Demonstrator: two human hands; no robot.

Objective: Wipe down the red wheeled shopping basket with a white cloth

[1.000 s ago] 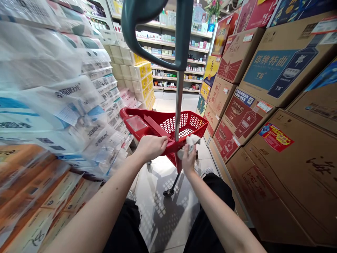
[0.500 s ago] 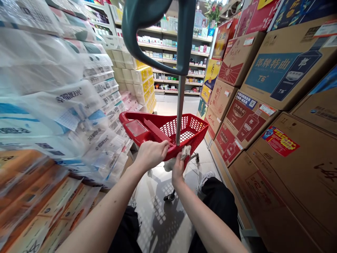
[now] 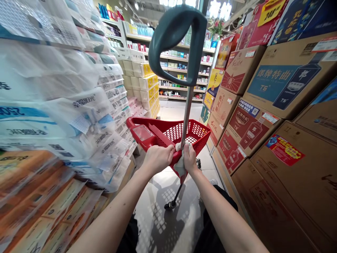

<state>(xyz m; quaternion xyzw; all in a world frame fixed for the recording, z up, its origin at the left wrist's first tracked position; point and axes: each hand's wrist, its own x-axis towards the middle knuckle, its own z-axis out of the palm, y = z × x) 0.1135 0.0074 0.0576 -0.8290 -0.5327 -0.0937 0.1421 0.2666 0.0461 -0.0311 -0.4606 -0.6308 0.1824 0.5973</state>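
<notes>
A: What is seen, starting from the left?

B: Plastic-wrapped packs of toilet paper are stacked along the left side. Next, the left hand is placed on the rim of a red plastic basket, with its fingers closed around the rim.

A: And where is the cloth?

B: The pale cloth is bunched at the rim, just beside the metal pole, and hangs down the basket's outer wall. It is gripped there by the closed fingers of the right hand. Cardboard cartons are stacked along the right side.

A: How would these be handled?

B: The cloth is judged to be light, soft and limp, so it is best taken by its bunched part. The basket is judged to be light and stiff, and it is best held by the rim or by the dark green grip on top of the pole.

A: What differs from the earlier frame?

B: Half a second earlier, the right hand is seen lower, below the rim, and well apart from the left hand. Now the hands are close together at the rim, and the cloth is spread down the wall.
</notes>
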